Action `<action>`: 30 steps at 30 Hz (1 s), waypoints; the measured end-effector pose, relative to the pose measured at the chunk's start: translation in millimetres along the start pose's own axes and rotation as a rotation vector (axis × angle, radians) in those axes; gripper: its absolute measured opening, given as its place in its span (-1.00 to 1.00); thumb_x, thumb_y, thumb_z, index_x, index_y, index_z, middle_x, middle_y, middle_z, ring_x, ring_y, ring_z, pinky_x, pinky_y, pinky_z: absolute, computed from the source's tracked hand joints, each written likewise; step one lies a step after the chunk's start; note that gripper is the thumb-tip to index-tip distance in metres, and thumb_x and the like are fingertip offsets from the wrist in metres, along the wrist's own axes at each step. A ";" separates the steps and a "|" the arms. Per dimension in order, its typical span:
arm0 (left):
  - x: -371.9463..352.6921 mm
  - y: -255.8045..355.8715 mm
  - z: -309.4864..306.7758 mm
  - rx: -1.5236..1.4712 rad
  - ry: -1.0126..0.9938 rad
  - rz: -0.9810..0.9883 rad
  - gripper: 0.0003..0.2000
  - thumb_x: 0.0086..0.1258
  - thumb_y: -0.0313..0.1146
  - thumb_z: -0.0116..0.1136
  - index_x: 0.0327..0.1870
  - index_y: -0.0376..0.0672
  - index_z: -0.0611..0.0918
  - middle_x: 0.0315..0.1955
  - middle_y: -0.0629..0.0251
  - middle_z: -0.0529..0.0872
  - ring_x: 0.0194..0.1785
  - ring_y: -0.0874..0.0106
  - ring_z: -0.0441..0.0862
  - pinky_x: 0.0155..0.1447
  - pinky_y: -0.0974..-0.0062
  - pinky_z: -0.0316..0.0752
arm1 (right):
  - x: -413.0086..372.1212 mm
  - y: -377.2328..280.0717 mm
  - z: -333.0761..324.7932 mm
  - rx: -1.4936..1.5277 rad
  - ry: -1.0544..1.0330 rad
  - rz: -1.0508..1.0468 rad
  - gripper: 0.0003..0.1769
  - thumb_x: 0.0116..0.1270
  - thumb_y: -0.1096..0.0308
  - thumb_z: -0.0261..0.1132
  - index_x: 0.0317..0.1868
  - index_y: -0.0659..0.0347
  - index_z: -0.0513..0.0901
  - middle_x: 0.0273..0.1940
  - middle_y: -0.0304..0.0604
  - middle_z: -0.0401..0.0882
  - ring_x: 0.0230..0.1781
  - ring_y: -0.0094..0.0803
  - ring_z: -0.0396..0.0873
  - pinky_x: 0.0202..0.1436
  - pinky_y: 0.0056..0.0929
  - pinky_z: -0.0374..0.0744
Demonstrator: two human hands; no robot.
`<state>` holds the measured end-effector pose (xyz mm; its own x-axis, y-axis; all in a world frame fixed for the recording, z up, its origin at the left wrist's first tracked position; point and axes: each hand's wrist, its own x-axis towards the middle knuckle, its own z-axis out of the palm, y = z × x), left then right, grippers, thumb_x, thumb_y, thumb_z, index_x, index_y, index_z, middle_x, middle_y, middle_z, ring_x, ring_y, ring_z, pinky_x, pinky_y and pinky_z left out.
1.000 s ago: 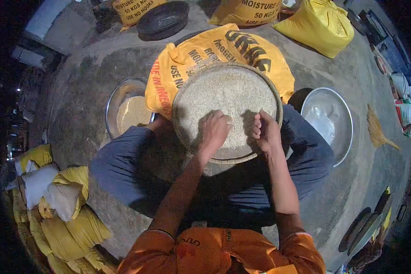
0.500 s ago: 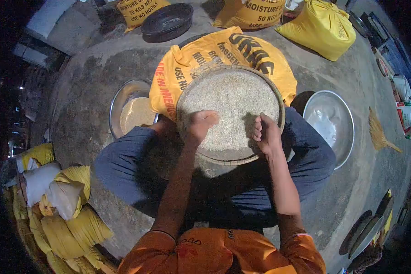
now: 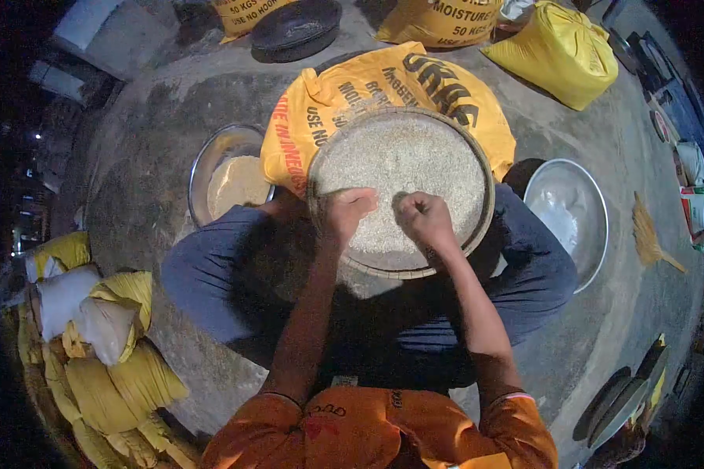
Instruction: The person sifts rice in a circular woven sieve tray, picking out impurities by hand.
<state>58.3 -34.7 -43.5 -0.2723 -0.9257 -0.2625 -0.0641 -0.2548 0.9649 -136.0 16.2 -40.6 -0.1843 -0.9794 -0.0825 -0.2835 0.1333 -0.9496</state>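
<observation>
Across my lap rests a round winnowing tray (image 3: 396, 273) with a bound rim, spread with pale grain (image 3: 403, 152) that looks like rice. Over the left part of the grain is my left hand (image 3: 350, 213), its fingers pressed together and pointing right. My right hand (image 3: 428, 220) is closed in a pinch near the middle of the tray, its fingertips facing the left hand. Whatever either hand holds is too small or hidden to make out. Under the tray's far side spreads an orange printed sack (image 3: 317, 90).
At left stands a metal basin (image 3: 203, 176) with yellowish grain; at right, another metal basin (image 3: 605, 227). A hand broom (image 3: 648, 234) lies farther right. Filled sacks (image 3: 559, 55) and a black basin (image 3: 297, 31) stand beyond. More sacks (image 3: 125, 387) lie at lower left.
My right hand has moved left, from the tray's right side toward its middle, and its fingers have come into a pinch. My left hand stays about where it was on the tray.
</observation>
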 end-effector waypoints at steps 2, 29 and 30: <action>-2.6 -1.7 -0.8 -0.071 0.026 -0.016 -0.69 0.30 -0.38 0.21 -0.04 -0.43 0.63 -0.27 0.19 0.74 -0.24 0.47 0.67 -0.09 0.57 0.54 | 1.9 -6.5 7.7 -0.260 -0.050 0.029 -0.87 0.22 0.33 0.23 -0.35 0.17 0.68 -0.48 -0.03 0.64 -0.44 -0.15 0.64 -0.31 -0.26 0.56; -4.8 11.9 1.3 -0.272 -0.060 -0.151 -0.57 0.39 -0.27 0.13 0.14 -0.43 0.51 -0.06 0.04 0.69 -0.03 0.30 0.68 0.11 0.44 0.53 | 11.8 -6.6 -12.8 0.404 0.046 0.184 -0.81 0.31 0.40 0.23 -0.45 0.30 0.63 -0.53 -0.42 0.51 -0.55 -0.71 0.33 -0.48 -0.66 0.33; -3.7 11.1 1.6 -0.269 -0.064 -0.144 -0.57 0.39 -0.27 0.13 0.14 -0.43 0.51 -0.06 0.04 0.69 -0.03 0.30 0.68 0.11 0.44 0.53 | 13.6 -2.7 -12.1 0.380 0.036 0.151 -0.83 0.30 0.42 0.25 -0.45 0.30 0.63 -0.53 -0.41 0.51 -0.55 -0.71 0.33 -0.48 -0.66 0.33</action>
<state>57.1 -33.7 -31.8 -0.3390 -0.8574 -0.3874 0.1475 -0.4551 0.8781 -149.1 4.4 -35.5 -0.2324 -0.9461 -0.2254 0.1161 0.2031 -0.9722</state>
